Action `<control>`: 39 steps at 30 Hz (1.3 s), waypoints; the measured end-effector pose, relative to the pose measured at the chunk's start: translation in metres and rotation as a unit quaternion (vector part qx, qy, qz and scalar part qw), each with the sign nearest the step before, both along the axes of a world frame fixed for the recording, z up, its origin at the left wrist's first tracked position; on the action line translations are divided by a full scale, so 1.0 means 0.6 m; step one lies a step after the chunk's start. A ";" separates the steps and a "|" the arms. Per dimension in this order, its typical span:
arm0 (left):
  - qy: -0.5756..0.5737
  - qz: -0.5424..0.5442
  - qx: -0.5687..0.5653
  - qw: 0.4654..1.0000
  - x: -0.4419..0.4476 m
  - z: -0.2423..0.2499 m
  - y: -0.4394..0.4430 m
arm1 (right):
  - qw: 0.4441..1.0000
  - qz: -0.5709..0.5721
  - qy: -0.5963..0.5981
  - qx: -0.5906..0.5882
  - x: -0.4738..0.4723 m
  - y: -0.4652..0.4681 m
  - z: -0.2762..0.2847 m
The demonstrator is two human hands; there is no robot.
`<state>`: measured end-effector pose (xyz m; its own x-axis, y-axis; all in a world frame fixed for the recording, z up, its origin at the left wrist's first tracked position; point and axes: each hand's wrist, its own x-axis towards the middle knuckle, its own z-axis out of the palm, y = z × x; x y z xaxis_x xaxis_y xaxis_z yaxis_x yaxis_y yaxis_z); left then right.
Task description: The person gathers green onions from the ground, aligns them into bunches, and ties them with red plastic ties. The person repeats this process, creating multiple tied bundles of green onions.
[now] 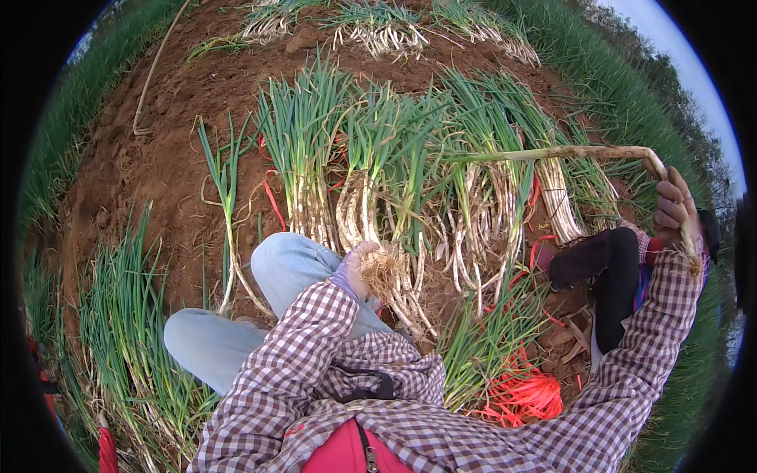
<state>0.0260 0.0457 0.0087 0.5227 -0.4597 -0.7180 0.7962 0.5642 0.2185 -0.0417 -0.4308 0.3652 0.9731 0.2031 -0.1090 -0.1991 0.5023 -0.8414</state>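
My left hand, in front of my bent knees, grips a bunch of spring onions close to its tangled roots. The white stems curve upward from it and the green leaves point away from me. At the right, my right hand is raised and closed around one long spring onion stalk. The stalk bends sharply above the fingers, its roots hang below the hand and its green end reaches leftward over the others. Loose spring onions lie just right of my left hand.
Bundles of spring onions lie across the brown soil. Red plastic twine is heaped near my right side. Another person's dark-clad leg is close at the right. More spring onions stand at the left. A thin rod lies farther off.
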 end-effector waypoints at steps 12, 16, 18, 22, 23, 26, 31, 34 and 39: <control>-0.046 -0.173 0.091 0.980 -0.039 -0.005 0.012 | 0.972 -0.190 0.011 -0.138 0.057 0.332 -0.341; -0.232 -0.200 0.098 0.947 -0.122 0.030 0.028 | 0.899 -0.149 0.407 0.060 -0.008 0.473 -0.597; -0.202 -0.200 0.091 0.954 -0.130 0.034 0.026 | 0.880 -0.123 0.431 0.157 -0.030 0.491 -0.647; -0.191 -0.232 0.087 0.950 -0.114 0.032 0.013 | 0.921 -0.018 0.367 0.128 -0.040 0.467 -0.655; -0.210 -0.230 0.091 0.946 -0.110 0.034 0.011 | 0.933 0.015 0.332 0.140 -0.036 0.455 -0.649; -0.159 -0.207 0.023 0.965 -0.110 0.046 0.011 | 0.941 0.012 0.303 0.150 -0.023 0.426 -0.631; -0.158 -0.147 -0.134 0.967 -0.110 0.062 0.014 | 0.959 0.087 0.269 -0.014 -0.018 0.415 -0.605; -0.172 -0.200 -0.062 0.963 -0.113 0.055 0.013 | 0.976 0.067 0.207 0.001 -0.034 0.446 -0.613; -0.185 -0.288 0.087 0.936 -0.135 0.046 0.017 | 0.953 0.124 0.261 0.096 -0.051 0.513 -0.653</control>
<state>-0.0551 0.0560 0.0366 0.4522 -0.6350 -0.6263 0.8086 -0.0045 0.5883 -0.0724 -0.1229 -0.0265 0.7159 0.4849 -0.5024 -0.6979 0.5196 -0.4929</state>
